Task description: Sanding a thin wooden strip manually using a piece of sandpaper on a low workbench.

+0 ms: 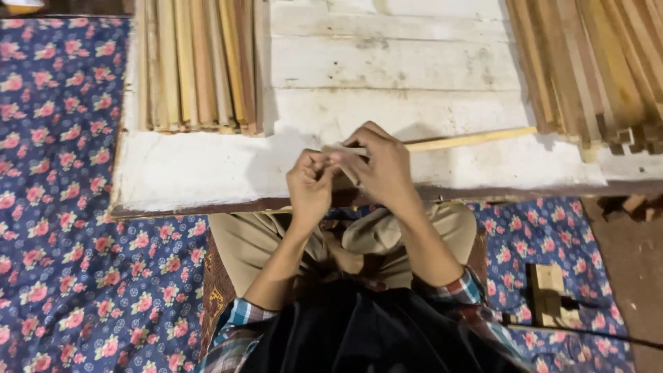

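A thin pale wooden strip [469, 140] lies across the white-painted board [207, 166], running right from my hands. My right hand [383, 166] grips its near end, fingers curled over it. My left hand [311, 183] is closed just beside it, fingertips pinching something small at the strip's end, which I cannot make out. Both hands hover at the board's front edge, above my crossed legs in tan trousers.
A stack of wooden strips [197, 65] lies at the board's back left. Another pile of strips [594, 65] fans out at the back right. A blue floral cloth [62, 242] covers the floor. A small wooden block [549, 293] rests at lower right.
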